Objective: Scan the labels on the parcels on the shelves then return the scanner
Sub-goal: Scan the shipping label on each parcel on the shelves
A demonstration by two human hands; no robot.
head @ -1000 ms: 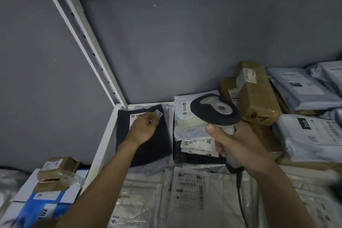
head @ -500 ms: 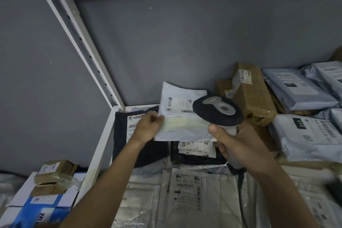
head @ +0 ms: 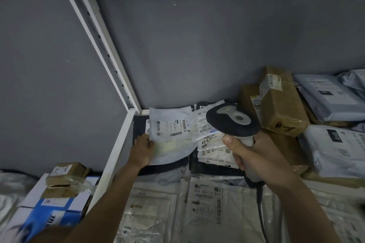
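1. The scanner [head: 233,119] has a rounded black head with a pale grey top panel, smooth plastic, and a light handle; a dark cable [head: 261,215] hangs from its base.
2. The right hand [head: 254,156] is wrapped round that handle, thumb up against the neck, holding it over the middle of the shelf.
3. The left hand [head: 143,150] holds the near left edge of a white plastic mailer [head: 171,134], soft and crinkled, with barcodes printed on its label. How its fingers lie under the mailer I cannot tell.
4. That mailer lies over a black bag [head: 138,124] in the back left corner of the shelf.
5. Beside it, partly hidden by the scanner head, is a loose heap of glossy labelled packets [head: 209,144].
6. Two brown cardboard boxes [head: 280,102] wrapped in tape lean against the grey wall, with grey plastic mailers [head: 331,96] stacked to their right.
7. Flat white bags [head: 205,203] with printed labels cover the shelf front.
8. A white metal upright [head: 98,41] frames the left side; beyond it sit two small brown boxes [head: 66,177] on a blue and white carton [head: 53,213].
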